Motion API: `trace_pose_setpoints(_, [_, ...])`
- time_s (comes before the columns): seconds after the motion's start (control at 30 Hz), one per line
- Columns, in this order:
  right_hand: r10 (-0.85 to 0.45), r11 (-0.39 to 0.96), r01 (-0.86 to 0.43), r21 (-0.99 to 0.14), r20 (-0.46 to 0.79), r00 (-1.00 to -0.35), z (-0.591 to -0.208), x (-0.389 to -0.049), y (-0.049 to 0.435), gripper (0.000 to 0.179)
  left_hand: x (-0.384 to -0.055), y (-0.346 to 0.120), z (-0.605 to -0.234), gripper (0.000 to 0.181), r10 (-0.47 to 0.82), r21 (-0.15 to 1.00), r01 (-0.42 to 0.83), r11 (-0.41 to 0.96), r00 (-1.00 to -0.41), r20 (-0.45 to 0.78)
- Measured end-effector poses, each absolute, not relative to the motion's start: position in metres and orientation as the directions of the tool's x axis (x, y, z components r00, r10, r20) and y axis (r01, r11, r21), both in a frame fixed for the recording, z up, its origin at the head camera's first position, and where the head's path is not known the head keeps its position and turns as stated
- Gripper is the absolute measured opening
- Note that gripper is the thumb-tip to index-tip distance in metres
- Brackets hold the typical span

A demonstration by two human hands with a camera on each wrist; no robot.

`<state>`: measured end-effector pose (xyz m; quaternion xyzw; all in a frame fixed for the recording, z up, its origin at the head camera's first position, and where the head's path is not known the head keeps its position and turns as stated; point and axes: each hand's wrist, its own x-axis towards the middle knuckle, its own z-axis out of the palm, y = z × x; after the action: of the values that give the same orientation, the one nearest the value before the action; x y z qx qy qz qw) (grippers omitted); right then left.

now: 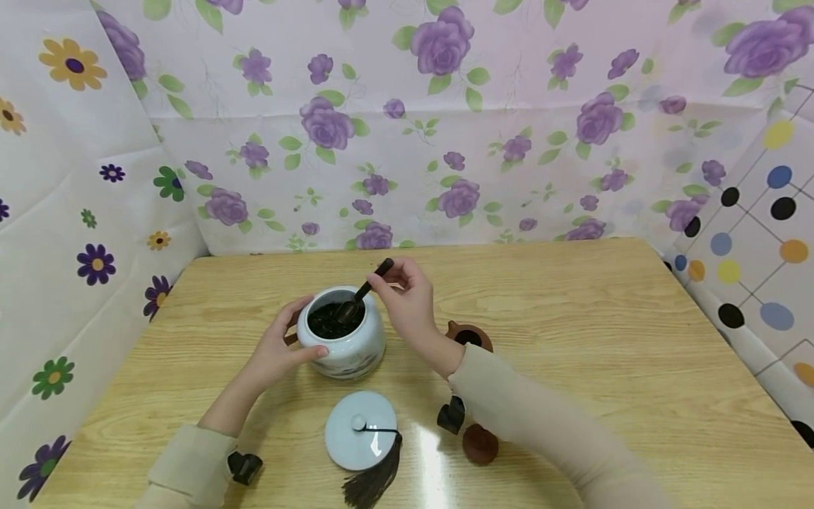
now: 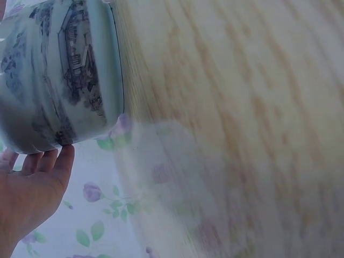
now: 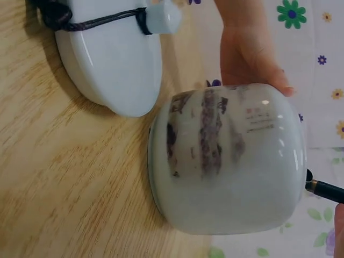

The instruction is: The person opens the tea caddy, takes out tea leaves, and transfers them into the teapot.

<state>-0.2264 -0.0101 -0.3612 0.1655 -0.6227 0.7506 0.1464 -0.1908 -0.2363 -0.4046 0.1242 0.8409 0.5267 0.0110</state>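
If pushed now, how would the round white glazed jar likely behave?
The round white glazed jar looks ceramic, so probably stiff and breakable. It may be slippery, being glossy. Uncovered, it could spill the dark leaf-like contents if tipped.

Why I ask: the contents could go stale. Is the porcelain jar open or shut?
The porcelain jar is open: its tasselled lid lies on the table, and dark leaves show inside the uncovered jar.
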Motion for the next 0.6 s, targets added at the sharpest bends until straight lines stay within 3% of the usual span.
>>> trace_pose_setpoints(0.43, [-0.051, 0.146, -0.616, -0.774, 0.616, -0.786, -0.373, -0.225, -0.021, 0.014, -0.192, -0.237, -0.404, 0.086, 0.224, 0.881, 0.196, 0.431, -0.969, 0.105])
trace_pose_setpoints(0.6, [-0.069, 0.19, -0.605, -0.774, 0.604, -0.794, -0.374, -0.225, -0.022, 0.012, -0.192, -0.238, -0.406, 0.087, 0.223, 0.877, 0.198, 0.437, -0.969, 0.107])
